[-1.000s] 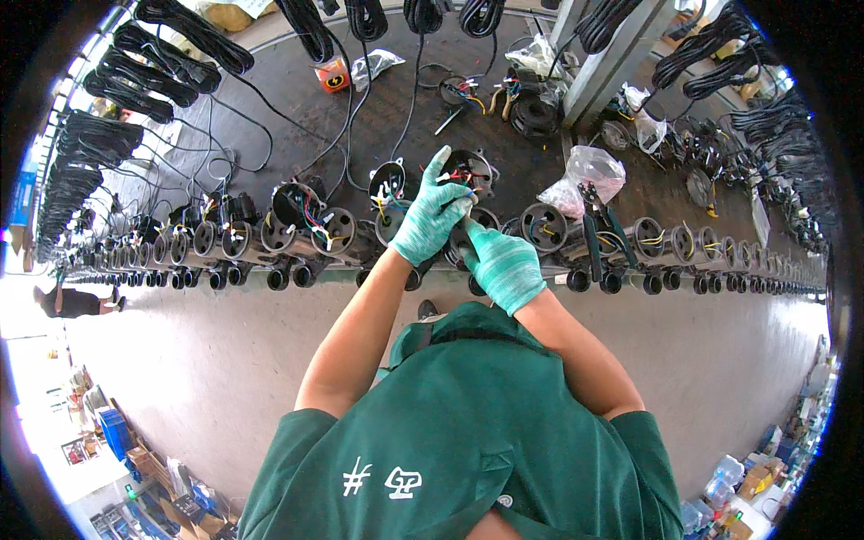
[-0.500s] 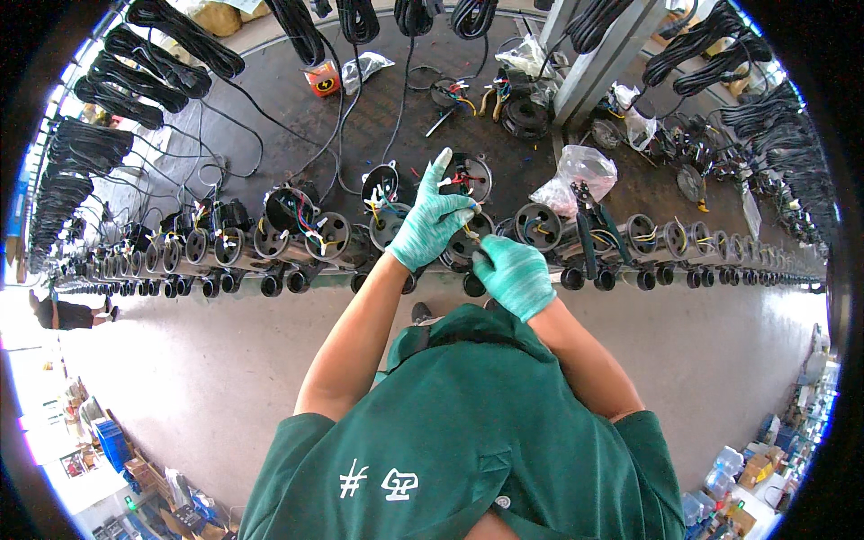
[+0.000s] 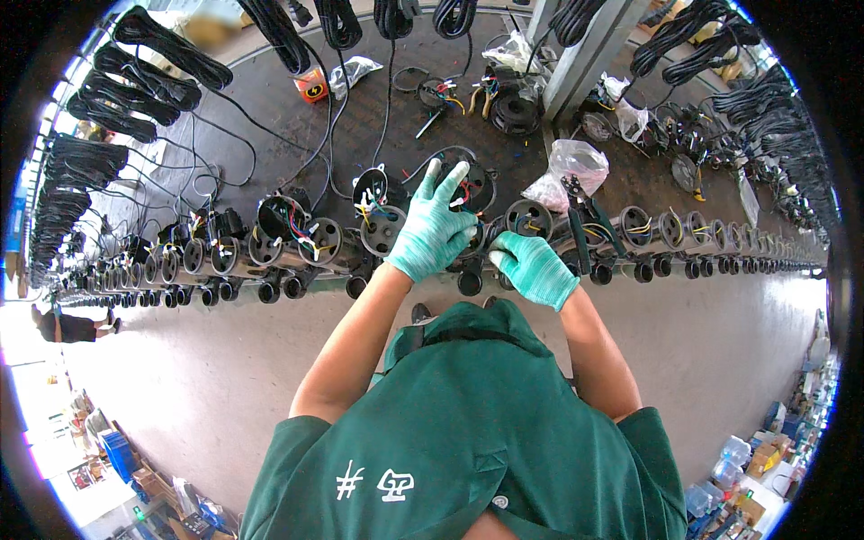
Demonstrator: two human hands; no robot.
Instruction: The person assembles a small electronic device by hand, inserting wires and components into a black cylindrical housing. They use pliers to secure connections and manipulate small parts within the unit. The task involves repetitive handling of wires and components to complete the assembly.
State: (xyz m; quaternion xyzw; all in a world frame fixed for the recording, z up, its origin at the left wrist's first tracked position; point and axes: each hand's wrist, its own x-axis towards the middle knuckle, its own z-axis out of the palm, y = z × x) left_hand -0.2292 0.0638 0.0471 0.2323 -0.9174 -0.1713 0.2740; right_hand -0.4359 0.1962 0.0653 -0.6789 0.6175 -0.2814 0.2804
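Observation:
My left hand (image 3: 434, 229), in a green-and-white knit glove, reaches over the row of tubes. Two of its fingers stretch apart toward a round black housing (image 3: 482, 191), while the thumb and other fingers are pinched together. What they pinch is hidden. To the right, my right hand (image 3: 537, 270), gloved alike, is closed beside the tube openings, its fingertips near the tube between the hands; anything held there is too small to make out. Left of my left hand is a grey metal tube (image 3: 382, 236) with holes in its end, below an open black housing (image 3: 370, 187) with wires.
Black-handled pliers (image 3: 578, 229) lean on the tubes, near a clear plastic bag (image 3: 576, 168). Coiled black cables (image 3: 337, 22) hang along the far side. A metal post (image 3: 576, 67) rises from the dark bench (image 3: 270, 117). Another pair of pliers (image 3: 483, 97) lies farther back.
My right hand has shifted slightly right and down, away from my left. My left hand now stretches two fingers over the black housing instead of one. The view has shifted slightly.

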